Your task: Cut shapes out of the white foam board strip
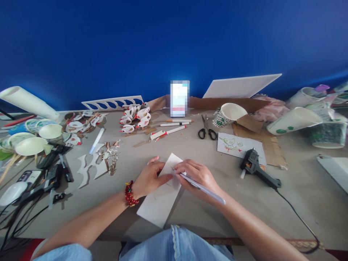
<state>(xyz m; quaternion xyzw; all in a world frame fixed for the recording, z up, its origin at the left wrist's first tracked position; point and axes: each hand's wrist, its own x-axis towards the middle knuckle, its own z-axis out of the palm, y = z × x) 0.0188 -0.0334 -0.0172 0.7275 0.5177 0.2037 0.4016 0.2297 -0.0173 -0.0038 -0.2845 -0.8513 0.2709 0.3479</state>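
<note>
A strip of white board (160, 203) lies aslant on the table in front of me. My left hand (150, 177), with a red bead bracelet on its wrist, grips the strip's left side. The thumb rests on top; other fingers curl at the edge. My right hand (197, 175) is closed round a slim white pen-like tool (208, 192). Its tip points down at the upper part of the board, close to the left thumb. Whether it is a pen or a craft knife I cannot tell.
Black scissors (206, 128), several pens (176, 124) and white bird-shaped cutouts (136, 117) lie beyond the hands. A glue gun (254, 165) with a cord and a drawing (239, 145) are at right. Board scraps (91, 166) and paper cups (31, 145) sit left. A lit phone (179, 98) stands behind.
</note>
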